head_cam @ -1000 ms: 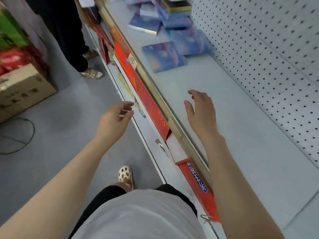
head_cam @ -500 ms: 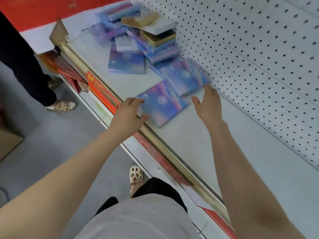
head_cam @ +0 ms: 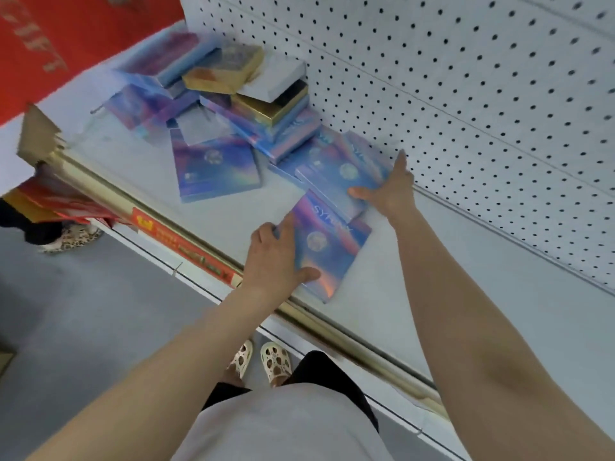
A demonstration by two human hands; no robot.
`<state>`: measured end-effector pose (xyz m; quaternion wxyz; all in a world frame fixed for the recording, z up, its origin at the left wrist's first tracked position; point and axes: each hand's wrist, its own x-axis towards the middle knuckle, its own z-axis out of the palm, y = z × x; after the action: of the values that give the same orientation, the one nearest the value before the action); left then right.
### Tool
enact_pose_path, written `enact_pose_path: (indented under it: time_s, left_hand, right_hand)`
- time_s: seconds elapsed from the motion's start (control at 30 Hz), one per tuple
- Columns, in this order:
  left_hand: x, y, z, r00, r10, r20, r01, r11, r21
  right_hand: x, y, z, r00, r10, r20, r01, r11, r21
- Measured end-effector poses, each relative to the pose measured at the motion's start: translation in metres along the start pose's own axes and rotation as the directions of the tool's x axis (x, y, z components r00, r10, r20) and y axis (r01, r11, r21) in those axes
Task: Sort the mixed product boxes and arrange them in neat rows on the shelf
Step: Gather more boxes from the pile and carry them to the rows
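At the far left of the shelf, against its back corner, a loose jumble of product boxes lies heaped: blue-and-purple iridescent ones mixed with a gold box and a pale lidded one, overlapping at all angles. Just right of that heap, one flat blue box lies alone on the shelf surface, slightly askew. Moving right and toward the shelf's brass-coloured front rail, the left hand grasps the nearest box, fingers spread on its left edge and the thumb pressed onto its near corner. This box lies flat, its long axis running diagonally from the front rail up toward the pegboard back wall, so it is skewed to the shelf edge. Its far end overlaps another blue box just behind it. Farther right and deeper in, the right hand rests on that rear box, fingers straight along its right edge, thumb on its face, pressing rather than curling round it. The nearest box sits directly in front of the left hand, which is plainly the nearer one. Squaring it to the rail would likely call for a turn. Right of both arms the shelf is bare.
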<state>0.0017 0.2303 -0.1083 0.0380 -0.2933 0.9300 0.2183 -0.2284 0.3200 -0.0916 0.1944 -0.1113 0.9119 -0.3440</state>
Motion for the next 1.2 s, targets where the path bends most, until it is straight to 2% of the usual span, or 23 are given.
enact_pose_path:
  time_s: [0.03, 0.1, 0.2, 0.3, 0.4, 0.43, 0.5, 0.6, 0.73, 0.83, 1.03, 1.2]
  left_hand:
    - [0.002, 0.000, -0.005, 1.000, 0.006, 0.018, -0.006, 1.000, 0.006]
    - [0.008, -0.003, -0.014, 0.999, 0.028, 0.033, -0.028, 1.000, 0.000]
    - [0.021, -0.011, -0.027, 0.995, 0.042, 0.089, -0.037, 0.997, -0.061]
    - [0.033, -0.023, -0.032, 0.978, 0.054, 0.202, -0.021, 0.986, -0.163]
    - [0.039, -0.033, -0.032, 0.964, 0.076, 0.253, 0.030, 0.920, -0.391]
    - [0.040, -0.034, -0.032, 0.966, 0.064, 0.250, 0.070, 0.867, -0.493]
    - [0.041, -0.033, -0.030, 0.968, 0.014, 0.250, 0.160, 0.733, -0.661]
    - [0.044, -0.034, -0.027, 0.967, 0.003, 0.255, 0.197, 0.626, -0.754]
    - [0.041, -0.032, -0.028, 0.941, 0.106, 0.321, 0.238, 0.467, -0.852]
    - [0.032, -0.019, -0.027, 0.920, 0.229, 0.317, 0.194, 0.437, -0.879]
    - [0.006, 0.033, -0.013, 0.881, 0.383, 0.276, 0.113, 0.397, -0.911]
    - [-0.029, 0.082, 0.006, 0.832, 0.475, 0.287, 0.064, 0.431, -0.900]
  right_hand:
    - [-0.004, -0.002, -0.001, 0.997, 0.070, -0.044, -0.064, 0.990, 0.129]
    - [-0.009, -0.002, -0.002, 0.971, 0.228, -0.069, -0.179, 0.888, 0.424]
    - [-0.019, 0.003, 0.000, 0.941, 0.340, 0.003, -0.222, 0.609, 0.761]
    - [-0.045, 0.009, -0.003, 0.922, 0.380, 0.074, -0.236, 0.403, 0.884]
    - [-0.082, 0.013, -0.017, 0.938, 0.343, 0.052, -0.148, 0.262, 0.953]
    - [-0.095, 0.015, -0.022, 0.937, 0.348, 0.014, -0.106, 0.246, 0.963]
    - [-0.120, 0.020, -0.031, 0.911, 0.399, -0.105, -0.017, 0.290, 0.957]
    - [-0.155, 0.033, -0.039, 0.838, 0.488, -0.244, 0.092, 0.314, 0.945]
    - [-0.208, 0.057, -0.039, 0.724, 0.611, -0.320, 0.196, 0.263, 0.945]
    - [-0.250, 0.074, -0.038, 0.636, 0.669, -0.384, 0.298, 0.246, 0.922]
    - [-0.336, 0.109, -0.040, 0.447, 0.760, -0.473, 0.367, 0.327, 0.871]
    - [-0.391, 0.147, -0.044, 0.361, 0.798, -0.483, 0.371, 0.352, 0.859]
